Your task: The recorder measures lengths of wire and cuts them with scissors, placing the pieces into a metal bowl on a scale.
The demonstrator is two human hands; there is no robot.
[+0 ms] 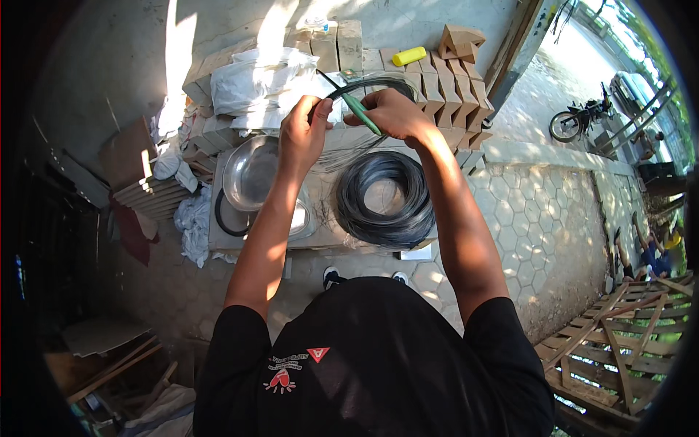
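My left hand [306, 128] is closed on one end of a bundle of thin dark wire [390, 82], thumb pressed along it. My right hand [396, 113] holds a green-handled tool [361, 113]; its dark narrow end points up and left, across the wire. I cannot tell what kind of tool it is. The bundle arcs behind my right hand, and loose strands trail below both hands. Beneath, on a worktop [322, 232], lies a thick coil of dark wire [349, 210]. A round, clear plastic basin [248, 175] sits by my left forearm.
Behind the worktop stand stacked cardboard pieces [448, 93], with a yellow object [409, 56] on top. White plastic bags [235, 90] lie at the back left. A wooden slatted structure [617, 349] is at the lower right. A motorcycle [581, 117] and a person [658, 257] are farther right.
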